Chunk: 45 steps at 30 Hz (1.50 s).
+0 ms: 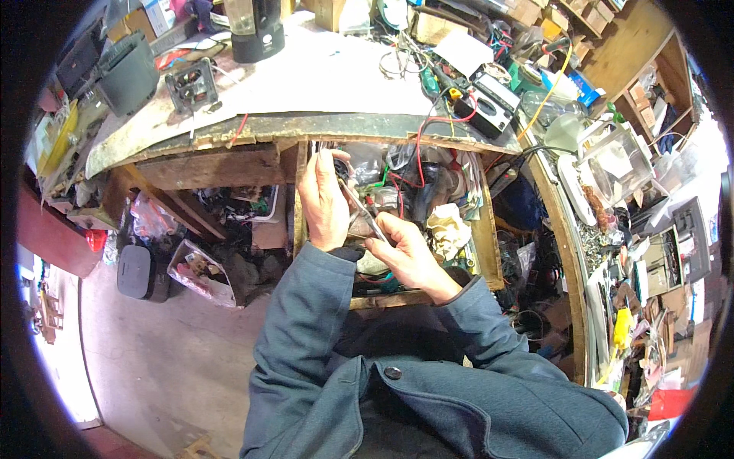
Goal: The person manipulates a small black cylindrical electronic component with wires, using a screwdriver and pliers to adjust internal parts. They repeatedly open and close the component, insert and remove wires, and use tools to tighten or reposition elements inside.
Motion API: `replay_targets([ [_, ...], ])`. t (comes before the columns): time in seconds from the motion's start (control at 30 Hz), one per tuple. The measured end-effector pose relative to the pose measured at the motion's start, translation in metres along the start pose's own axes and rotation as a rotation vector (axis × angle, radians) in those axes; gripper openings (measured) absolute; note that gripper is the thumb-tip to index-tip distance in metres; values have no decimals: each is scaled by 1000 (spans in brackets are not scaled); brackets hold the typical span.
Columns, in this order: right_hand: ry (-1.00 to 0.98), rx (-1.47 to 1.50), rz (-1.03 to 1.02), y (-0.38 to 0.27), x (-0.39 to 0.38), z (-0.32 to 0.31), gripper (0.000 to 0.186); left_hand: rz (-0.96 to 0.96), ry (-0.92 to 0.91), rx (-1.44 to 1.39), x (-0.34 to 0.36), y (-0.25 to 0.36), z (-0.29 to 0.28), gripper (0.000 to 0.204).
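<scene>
An open wooden drawer full of mixed parts is pulled out from under the workbench, and both my hands are over it. My right hand pinches a slim silver metal tool that slants up and left; its exact kind does not show. At the drawer's left side, my left hand has its fingers bent near the tool's far end. What it grips there is hidden, with something small and dark by the fingertips. A crumpled cream cloth or paper lies right of my right hand. Red wires run among the parts.
On the white bench top stand a blender base, a small fan-like unit and a black-and-silver device with leads. Crowded shelves line the right. A white bin and a black box sit on the floor at left.
</scene>
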State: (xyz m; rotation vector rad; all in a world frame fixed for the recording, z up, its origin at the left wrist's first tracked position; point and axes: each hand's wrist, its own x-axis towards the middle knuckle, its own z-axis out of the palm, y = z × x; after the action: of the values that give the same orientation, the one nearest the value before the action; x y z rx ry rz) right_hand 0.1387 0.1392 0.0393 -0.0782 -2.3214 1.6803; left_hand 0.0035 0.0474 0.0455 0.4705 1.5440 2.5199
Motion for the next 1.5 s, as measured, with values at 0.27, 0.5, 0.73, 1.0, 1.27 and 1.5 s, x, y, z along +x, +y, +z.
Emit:
replay_targets([
  [0.27, -46, 56, 16, 11, -2, -4, 11, -227, -42, -341, 0, 3, 3, 35],
  [0.5, -12, -47, -19, 2, -1, 0, 6, -251, -62, -396, 0, -3, 3, 35],
  [0.73, 9, -126, -61, 3, 0, 0, 7, -239, -46, -372, -1, -4, 3, 35],
  [1.0, -130, 387, 152, -9, -5, -7, 7, 235, -20, 303, -1, 9, 1, 40],
  [1.27, -203, 424, 206, -18, -8, -16, 8, 418, 53, 419, -1, 5, 0, 42],
  [1.5, -173, 283, 78, 2, -9, -10, 8, -200, -97, -429, -9, 4, 9, 41],
])
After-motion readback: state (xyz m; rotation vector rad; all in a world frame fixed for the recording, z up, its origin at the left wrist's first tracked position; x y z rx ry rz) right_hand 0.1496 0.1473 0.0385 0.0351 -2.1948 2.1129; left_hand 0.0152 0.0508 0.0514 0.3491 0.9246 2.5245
